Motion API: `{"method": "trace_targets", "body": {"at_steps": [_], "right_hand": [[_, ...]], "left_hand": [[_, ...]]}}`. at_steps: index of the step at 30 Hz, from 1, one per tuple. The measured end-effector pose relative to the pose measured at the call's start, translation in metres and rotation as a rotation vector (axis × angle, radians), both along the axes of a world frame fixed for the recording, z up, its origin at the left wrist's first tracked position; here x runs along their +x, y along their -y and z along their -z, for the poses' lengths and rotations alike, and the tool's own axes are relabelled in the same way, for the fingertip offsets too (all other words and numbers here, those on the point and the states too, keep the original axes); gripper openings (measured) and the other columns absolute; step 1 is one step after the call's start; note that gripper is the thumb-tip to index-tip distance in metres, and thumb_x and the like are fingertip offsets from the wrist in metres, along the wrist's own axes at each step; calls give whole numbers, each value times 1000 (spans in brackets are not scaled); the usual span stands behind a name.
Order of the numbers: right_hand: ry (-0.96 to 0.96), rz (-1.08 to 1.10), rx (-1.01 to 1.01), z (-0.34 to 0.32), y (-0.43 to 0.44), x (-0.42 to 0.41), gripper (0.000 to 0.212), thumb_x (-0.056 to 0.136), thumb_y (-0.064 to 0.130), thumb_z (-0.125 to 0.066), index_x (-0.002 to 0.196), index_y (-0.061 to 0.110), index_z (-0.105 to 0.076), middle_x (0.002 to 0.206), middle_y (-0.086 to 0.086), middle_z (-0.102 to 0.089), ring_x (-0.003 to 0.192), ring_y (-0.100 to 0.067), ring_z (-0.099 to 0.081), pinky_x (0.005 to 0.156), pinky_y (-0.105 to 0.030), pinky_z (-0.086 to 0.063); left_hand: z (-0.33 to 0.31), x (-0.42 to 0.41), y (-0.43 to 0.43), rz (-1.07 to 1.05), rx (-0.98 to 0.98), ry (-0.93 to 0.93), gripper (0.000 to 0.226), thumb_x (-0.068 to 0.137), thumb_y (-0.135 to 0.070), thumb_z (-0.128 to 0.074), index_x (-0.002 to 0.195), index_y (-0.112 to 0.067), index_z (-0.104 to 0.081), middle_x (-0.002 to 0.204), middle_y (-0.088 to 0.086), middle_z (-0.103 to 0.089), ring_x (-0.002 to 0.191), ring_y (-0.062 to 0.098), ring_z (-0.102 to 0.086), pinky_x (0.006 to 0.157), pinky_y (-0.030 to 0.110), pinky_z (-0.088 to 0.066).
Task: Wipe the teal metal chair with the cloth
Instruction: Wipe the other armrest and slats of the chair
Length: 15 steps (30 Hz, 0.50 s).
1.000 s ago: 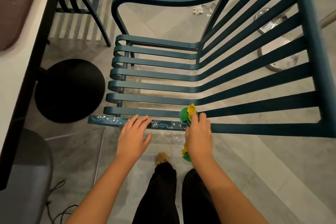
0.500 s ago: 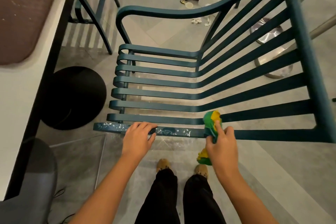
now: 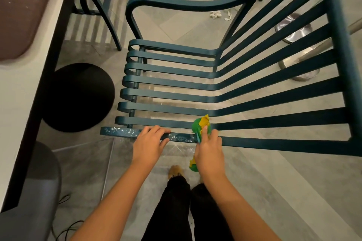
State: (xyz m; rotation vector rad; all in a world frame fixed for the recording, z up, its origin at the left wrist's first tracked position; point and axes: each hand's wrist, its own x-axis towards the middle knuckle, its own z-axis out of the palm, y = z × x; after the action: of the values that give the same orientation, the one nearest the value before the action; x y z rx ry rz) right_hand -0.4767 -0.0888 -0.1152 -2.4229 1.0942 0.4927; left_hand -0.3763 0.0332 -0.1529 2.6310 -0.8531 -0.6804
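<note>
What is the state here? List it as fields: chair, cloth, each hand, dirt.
chair: teal chair, slatted metal
cloth: green and yellow cloth, bunched against the near rail
left hand: grips the near rail
right hand: holds the cloth on that rail
dirt: white specks on the rail, mostly left of the left hand
</note>
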Motion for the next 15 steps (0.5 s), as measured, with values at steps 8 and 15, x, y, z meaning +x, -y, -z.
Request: {"method": "trace_targets", "body": {"at_steps": [8, 15], "right_hand": [[104, 68, -33, -28, 41, -26, 48, 93, 19, -49, 138, 12, -35, 114, -8, -39, 103, -19, -48, 79, -26, -48], [-21, 33, -87, -28, 51, -30, 55, 92, 16, -52, 141, 11, -27, 131, -13, -33, 119, -24, -38, 89, -29, -47]], "left_hand": [[-4, -1, 2, -12, -14, -10, 34, 88, -31, -56, 121, -24, -57, 117, -5, -60, 112, 16, -47, 91, 28, -41], [-8, -3, 5, -45, 10, -26, 33, 88, -30, -56, 120, -25, -57, 117, -6, -59, 113, 14, -45, 90, 26, -40]]}}
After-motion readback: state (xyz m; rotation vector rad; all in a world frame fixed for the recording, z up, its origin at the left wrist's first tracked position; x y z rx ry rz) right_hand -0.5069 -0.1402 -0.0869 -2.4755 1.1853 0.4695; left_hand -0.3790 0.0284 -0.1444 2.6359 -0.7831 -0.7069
